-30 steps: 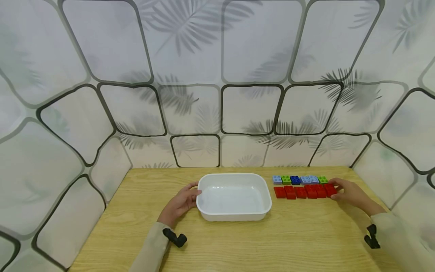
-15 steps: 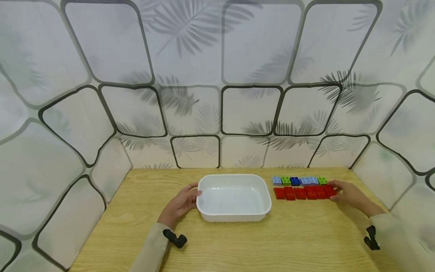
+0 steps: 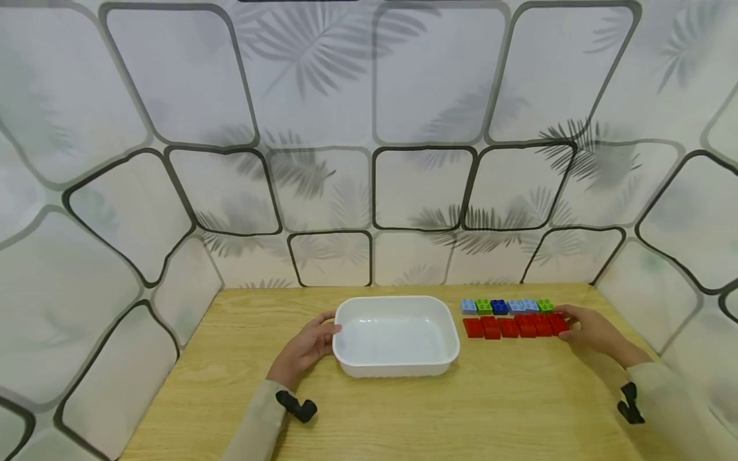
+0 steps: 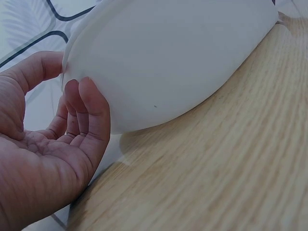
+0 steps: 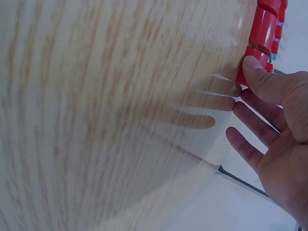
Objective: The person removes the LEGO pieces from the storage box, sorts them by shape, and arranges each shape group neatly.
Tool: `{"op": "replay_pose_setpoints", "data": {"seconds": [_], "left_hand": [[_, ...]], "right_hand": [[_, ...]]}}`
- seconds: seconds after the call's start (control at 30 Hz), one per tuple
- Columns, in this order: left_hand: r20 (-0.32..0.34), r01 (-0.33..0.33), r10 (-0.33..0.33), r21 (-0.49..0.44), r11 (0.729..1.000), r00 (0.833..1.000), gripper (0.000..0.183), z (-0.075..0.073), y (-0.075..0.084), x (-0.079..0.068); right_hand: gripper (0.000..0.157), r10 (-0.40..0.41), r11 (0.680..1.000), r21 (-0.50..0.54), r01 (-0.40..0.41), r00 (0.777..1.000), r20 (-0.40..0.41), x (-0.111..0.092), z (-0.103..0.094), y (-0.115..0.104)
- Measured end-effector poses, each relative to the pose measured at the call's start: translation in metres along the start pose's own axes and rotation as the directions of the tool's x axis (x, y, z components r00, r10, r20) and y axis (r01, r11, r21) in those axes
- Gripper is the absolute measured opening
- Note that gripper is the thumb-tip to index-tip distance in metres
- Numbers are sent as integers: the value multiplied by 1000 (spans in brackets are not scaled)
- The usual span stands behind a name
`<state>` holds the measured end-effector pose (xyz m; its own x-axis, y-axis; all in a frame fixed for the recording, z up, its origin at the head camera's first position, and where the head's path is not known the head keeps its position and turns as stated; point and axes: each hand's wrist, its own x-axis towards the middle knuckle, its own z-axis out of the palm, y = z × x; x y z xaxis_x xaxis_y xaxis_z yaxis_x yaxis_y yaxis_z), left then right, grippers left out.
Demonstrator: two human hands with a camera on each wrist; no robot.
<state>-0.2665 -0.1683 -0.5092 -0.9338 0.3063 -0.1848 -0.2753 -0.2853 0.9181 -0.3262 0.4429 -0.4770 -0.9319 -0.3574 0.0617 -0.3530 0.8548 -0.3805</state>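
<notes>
A white rectangular dish (image 3: 398, 370) stands on the wooden table in the head view. At its left end my left hand (image 3: 305, 346) holds the rim. The left wrist view shows thumb and fingers of that hand (image 4: 53, 139) at the edge of the dish (image 4: 163, 62). To the right of the dish lies a row of red toy bricks (image 3: 507, 328). My right hand (image 3: 594, 330) pinches the rightmost red brick (image 3: 557, 324). In the right wrist view the thumb lies on that brick (image 5: 257, 54), the other fingers spread behind; the forefinger is mostly hidden.
Directly behind the red bricks runs a second row, with light blue bricks (image 3: 469, 307), green bricks (image 3: 483, 307) and a dark blue brick (image 3: 499, 307). A patterned cloth wall (image 3: 421, 186) encloses the back and sides of the wooden table (image 3: 426, 416).
</notes>
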Motion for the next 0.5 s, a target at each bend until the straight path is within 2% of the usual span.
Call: {"op": "replay_pose_setpoints", "data": {"seconds": [0.5], "left_hand": [[-13, -2, 2, -3, 1000, 1000, 45, 1, 1, 0]], "right_hand": [[55, -8, 1000, 14, 8, 1000, -2, 2, 0, 1]]}}
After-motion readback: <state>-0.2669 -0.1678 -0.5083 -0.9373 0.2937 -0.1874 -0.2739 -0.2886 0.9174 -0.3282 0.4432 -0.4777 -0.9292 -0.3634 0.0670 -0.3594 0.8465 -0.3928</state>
